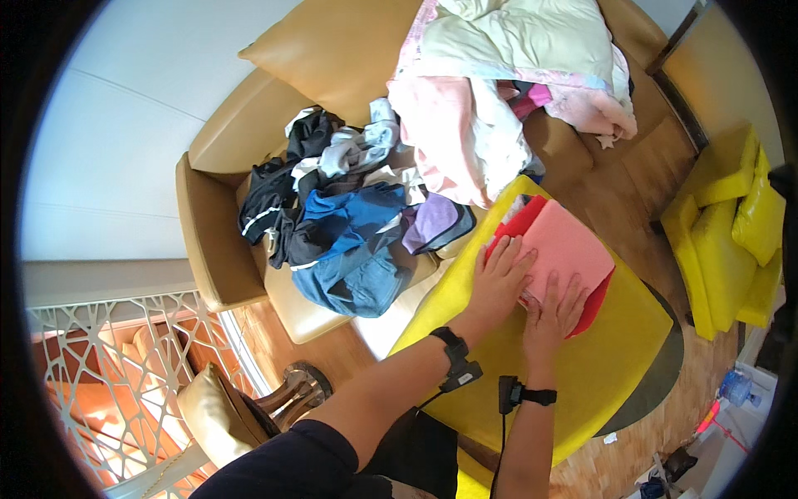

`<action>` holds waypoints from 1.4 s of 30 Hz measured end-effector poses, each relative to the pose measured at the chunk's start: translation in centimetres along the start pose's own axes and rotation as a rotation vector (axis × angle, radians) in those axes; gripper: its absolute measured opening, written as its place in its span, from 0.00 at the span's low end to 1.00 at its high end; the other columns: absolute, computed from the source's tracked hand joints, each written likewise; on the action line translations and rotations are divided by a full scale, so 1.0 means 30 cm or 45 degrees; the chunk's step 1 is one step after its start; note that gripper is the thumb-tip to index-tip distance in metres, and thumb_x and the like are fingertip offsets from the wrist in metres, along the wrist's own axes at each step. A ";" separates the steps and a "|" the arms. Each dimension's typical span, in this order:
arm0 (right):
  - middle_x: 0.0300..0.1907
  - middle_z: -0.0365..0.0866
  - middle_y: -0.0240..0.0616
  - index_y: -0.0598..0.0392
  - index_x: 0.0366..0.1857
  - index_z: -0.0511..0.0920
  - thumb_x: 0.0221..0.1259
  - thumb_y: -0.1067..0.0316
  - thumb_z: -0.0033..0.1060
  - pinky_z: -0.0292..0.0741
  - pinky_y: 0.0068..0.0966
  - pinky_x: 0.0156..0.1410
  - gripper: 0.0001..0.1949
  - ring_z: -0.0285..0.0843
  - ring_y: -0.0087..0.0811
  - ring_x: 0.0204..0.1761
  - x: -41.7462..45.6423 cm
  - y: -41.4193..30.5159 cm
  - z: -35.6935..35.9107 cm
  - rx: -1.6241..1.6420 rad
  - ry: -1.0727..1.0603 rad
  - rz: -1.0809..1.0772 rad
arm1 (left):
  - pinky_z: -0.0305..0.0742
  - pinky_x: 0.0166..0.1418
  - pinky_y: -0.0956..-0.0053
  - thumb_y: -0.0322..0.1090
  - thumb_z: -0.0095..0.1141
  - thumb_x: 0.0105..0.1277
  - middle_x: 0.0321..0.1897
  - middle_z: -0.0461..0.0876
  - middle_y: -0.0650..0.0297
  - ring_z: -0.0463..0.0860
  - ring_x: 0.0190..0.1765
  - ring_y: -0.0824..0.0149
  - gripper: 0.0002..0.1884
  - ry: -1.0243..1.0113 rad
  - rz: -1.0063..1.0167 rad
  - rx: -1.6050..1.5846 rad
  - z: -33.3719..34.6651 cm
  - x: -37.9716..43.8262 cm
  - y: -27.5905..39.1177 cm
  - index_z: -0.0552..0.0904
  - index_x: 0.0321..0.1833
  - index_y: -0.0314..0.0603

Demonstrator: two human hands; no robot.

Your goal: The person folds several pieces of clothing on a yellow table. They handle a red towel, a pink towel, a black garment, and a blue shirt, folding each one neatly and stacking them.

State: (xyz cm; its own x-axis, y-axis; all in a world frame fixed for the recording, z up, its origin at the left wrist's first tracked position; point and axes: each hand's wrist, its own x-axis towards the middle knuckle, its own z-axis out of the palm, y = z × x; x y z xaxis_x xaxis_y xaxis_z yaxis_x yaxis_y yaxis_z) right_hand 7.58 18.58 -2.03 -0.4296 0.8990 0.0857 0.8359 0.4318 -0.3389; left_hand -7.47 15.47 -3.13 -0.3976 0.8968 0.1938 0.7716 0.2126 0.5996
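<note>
A stack of folded cloth lies on a yellow-covered table (629, 312), with a pink folded piece (570, 243) on top and a red one (597, 305) showing beneath it. My left hand (502, 271) rests on the stack's left side, its fingers spread across the red and pink cloth. Along the near edge of the pink piece, my right hand (555, 309) lies with its fingers apart on the fabric. Neither hand appears to grip anything. Both wrists carry black straps with small devices and cables. Patterned grey cloth (514, 209) peeks out at the stack's far left edge.
A tan sofa (218, 231) beyond the table holds a heap of dark, blue and grey clothes (355, 206). Pink and white bedding (511, 50) covers its right part. A yellow armchair (711, 249) stands at right, a stool (302, 387) at lower left.
</note>
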 end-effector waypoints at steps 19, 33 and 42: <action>0.86 0.47 0.57 0.50 0.79 0.66 0.67 0.55 0.70 0.46 0.70 0.83 0.37 0.41 0.61 0.87 -0.153 -0.293 -0.215 0.001 -0.339 0.059 | 0.61 0.80 0.44 0.33 0.74 0.58 0.75 0.72 0.55 0.65 0.79 0.40 0.40 0.078 -0.276 0.247 -0.504 -0.370 -0.390 0.74 0.77 0.55; 0.81 0.58 0.61 0.55 0.69 0.77 0.64 0.63 0.75 0.62 0.50 0.81 0.29 0.60 0.63 0.79 -0.138 -0.882 -0.039 0.556 -0.427 -0.294 | 0.75 0.71 0.48 0.38 0.60 0.71 0.63 0.80 0.37 0.79 0.67 0.38 0.28 -0.201 -0.939 -0.054 -1.037 -0.194 -0.922 0.73 0.71 0.34; 0.82 0.57 0.60 0.59 0.75 0.69 0.58 0.50 0.81 0.63 0.48 0.83 0.43 0.60 0.62 0.80 -0.059 -1.185 -0.415 0.607 -0.341 -0.347 | 0.80 0.58 0.71 0.37 0.58 0.81 0.51 0.89 0.63 0.86 0.53 0.68 0.13 0.172 -0.627 -1.185 -1.611 0.043 -0.469 0.84 0.61 0.38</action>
State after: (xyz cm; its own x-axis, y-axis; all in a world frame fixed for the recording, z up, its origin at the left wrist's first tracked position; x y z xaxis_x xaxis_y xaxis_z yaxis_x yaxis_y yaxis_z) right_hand -17.11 2.57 21.53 -0.7294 0.6840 0.0110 0.4650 0.5074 -0.7255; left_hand -42.83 -5.12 26.21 -0.6587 0.7301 -0.1818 -0.1509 0.1086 0.9826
